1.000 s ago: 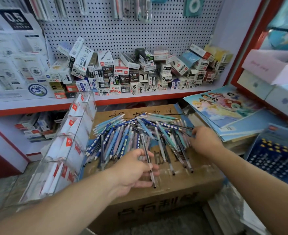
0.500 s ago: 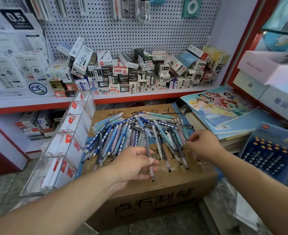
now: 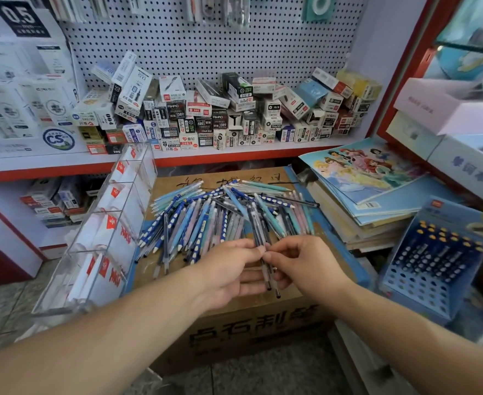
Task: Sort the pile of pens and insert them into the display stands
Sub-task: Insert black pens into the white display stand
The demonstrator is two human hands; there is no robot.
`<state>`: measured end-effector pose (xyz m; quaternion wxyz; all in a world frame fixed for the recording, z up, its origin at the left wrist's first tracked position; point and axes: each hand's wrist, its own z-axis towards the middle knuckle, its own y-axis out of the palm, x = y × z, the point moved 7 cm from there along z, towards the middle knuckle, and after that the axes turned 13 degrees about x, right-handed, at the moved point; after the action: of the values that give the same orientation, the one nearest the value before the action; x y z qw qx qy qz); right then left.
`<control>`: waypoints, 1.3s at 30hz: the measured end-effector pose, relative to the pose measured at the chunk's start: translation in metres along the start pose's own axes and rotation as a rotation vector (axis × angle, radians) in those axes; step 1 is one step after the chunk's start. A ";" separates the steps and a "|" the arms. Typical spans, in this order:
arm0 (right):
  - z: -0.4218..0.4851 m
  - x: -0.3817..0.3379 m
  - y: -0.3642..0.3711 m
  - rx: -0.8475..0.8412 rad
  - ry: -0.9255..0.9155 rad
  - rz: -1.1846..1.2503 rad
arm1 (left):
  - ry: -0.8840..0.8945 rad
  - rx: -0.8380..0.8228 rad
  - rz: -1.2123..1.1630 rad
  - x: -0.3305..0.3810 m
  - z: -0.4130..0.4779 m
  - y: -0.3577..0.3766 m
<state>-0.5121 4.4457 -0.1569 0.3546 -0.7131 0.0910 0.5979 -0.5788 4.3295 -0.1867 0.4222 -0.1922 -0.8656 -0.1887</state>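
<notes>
A pile of pens (image 3: 220,215), mostly blue, teal and pink, lies spread on top of a cardboard box (image 3: 251,332). At the pile's near edge my left hand (image 3: 229,272) holds a few dark clear-barrelled pens (image 3: 266,269), their tips pointing toward me. My right hand (image 3: 300,263) meets it from the right and pinches the same bundle between thumb and fingers. A clear acrylic display stand (image 3: 100,240) with several compartments leans at the box's left. A blue display stand (image 3: 428,269) with a grid of holes, partly filled with dark pens, stands at the right.
Behind the box a shelf (image 3: 206,158) with a red edge carries many small pen boxes, below a pegboard wall. Stacked notebooks (image 3: 362,192) with a cartoon cover lie to the right of the pile. Pink and white cartons (image 3: 448,109) sit at the far right.
My right hand left the right side of the pile and came to the middle, joining my left hand. The left hand now holds a few dark pens instead of one.
</notes>
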 end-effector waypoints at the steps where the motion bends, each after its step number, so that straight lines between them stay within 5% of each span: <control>1: 0.001 0.000 0.001 -0.007 -0.008 0.001 | -0.026 -0.018 -0.017 -0.001 -0.001 0.000; 4: 0.008 0.002 0.001 -0.017 -0.044 -0.045 | -0.066 -0.066 -0.027 -0.003 0.001 -0.002; 9: 0.047 0.035 -0.030 0.185 -0.076 -0.510 | -0.085 -0.015 -0.042 -0.005 0.007 -0.016; 16: 0.063 0.058 -0.033 0.152 0.046 -0.631 | -0.014 0.000 0.067 -0.002 0.011 -0.019; 26: 0.052 0.050 -0.036 0.176 0.104 -0.325 | -0.003 -0.012 0.093 -0.005 0.010 -0.018; 30: 0.025 0.017 -0.014 0.025 0.046 -0.103 | 0.013 -0.003 0.035 -0.001 0.009 -0.018; 39: 0.000 0.003 0.014 -0.006 -0.084 -0.056 | 0.016 -0.036 0.015 -0.003 0.001 -0.017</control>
<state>-0.5190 4.4357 -0.1654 0.3724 -0.6907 0.0542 0.6175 -0.5859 4.3154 -0.1930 0.4269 -0.2048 -0.8572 -0.2027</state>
